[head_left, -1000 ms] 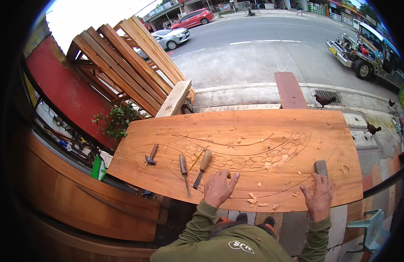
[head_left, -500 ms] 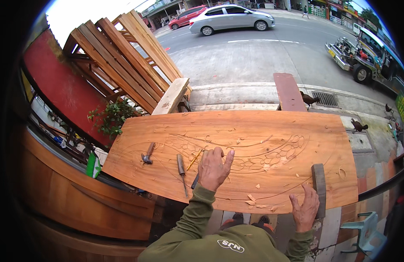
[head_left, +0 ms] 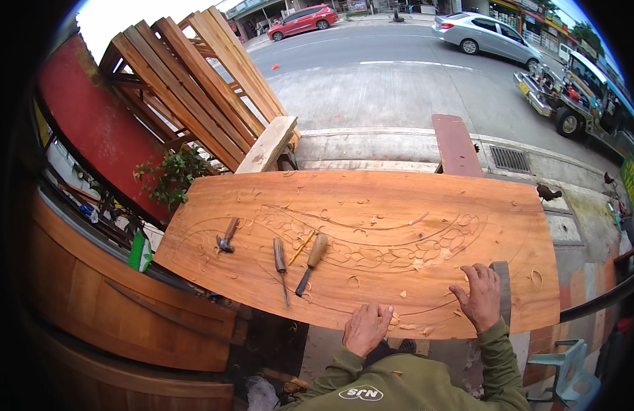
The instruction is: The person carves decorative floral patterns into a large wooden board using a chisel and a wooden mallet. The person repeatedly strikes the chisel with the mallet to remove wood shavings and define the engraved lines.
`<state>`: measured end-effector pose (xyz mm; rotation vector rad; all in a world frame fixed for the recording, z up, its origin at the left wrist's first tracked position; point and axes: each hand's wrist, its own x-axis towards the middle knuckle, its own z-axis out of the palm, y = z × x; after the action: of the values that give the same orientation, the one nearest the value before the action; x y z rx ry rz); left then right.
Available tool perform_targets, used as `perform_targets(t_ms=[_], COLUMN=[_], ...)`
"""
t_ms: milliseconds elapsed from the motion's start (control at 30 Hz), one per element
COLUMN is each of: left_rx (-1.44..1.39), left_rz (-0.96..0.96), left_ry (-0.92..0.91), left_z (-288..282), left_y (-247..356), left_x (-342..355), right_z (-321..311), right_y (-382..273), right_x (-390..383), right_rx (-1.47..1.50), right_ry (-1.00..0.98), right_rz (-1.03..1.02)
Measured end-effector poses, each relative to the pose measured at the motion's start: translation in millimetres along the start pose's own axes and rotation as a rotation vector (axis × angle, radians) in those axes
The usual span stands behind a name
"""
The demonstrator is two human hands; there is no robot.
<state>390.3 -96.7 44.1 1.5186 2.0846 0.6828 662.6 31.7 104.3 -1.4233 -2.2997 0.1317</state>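
Observation:
A large carved wooden board (head_left: 427, 188) lies in front of me, with a curved band of leaf-like carving across it. My left hand (head_left: 367, 327) rests at its near edge, fingers spread beside some wood shavings (head_left: 403, 327), holding nothing. Farther right, my right hand (head_left: 478, 298) has its fingers apart, also without a tool, just left of a dark wooden block (head_left: 505, 291). Left of both hands lie a wide-bladed chisel (head_left: 313, 262) with a wooden handle, a narrow chisel (head_left: 280, 262), a yellow pencil (head_left: 301, 248) and a claw hammer (head_left: 228, 236).
A pale plank support (head_left: 267, 145) and a reddish one (head_left: 457, 145) extend beyond the far edge. Stacked timber frames (head_left: 193, 89) lean at far left above a leafy plant (head_left: 172, 179). Wooden panels (head_left: 132, 288) lie left; a light-blue stool (head_left: 567, 373) stands right. Vehicles occupy the street.
My left hand has moved from over the wide chisel, now uncovered, rightward to the near edge. My right hand has shifted slightly farther from me. The silver car has travelled right.

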Motion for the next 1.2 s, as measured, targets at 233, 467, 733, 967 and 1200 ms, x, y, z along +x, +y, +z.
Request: perform_targets(t_ms=[233,467,733,967,1200], left_rx=[-0.045,0.24,0.245,-0.007,0.097], left_rz=[0.199,0.47,0.805,1.207,0.858], left_ry=[-0.08,-0.031,-0.218,-0.535,-0.304], left_z=[29.9,107.0,145.8,180.1,133.3], left_y=[23.8,34.6,67.4,87.9,79.4], left_x=[45.4,72.0,25.9,33.8,73.4], right_z=[71.5,55.9,12.4,25.0,7.1], right_y=[-15.1,-15.9,94.7,126.3,132.4], right_x=[-48.4,-111.8,-103.5,-104.0,-131.2], right_rx=[0.186,0.324,-0.061,-0.032,-0.105], right_ry=[-0.072,0.079,0.19,-0.026,0.025], right_rz=[0.176,0.237,0.313,0.367,0.413])
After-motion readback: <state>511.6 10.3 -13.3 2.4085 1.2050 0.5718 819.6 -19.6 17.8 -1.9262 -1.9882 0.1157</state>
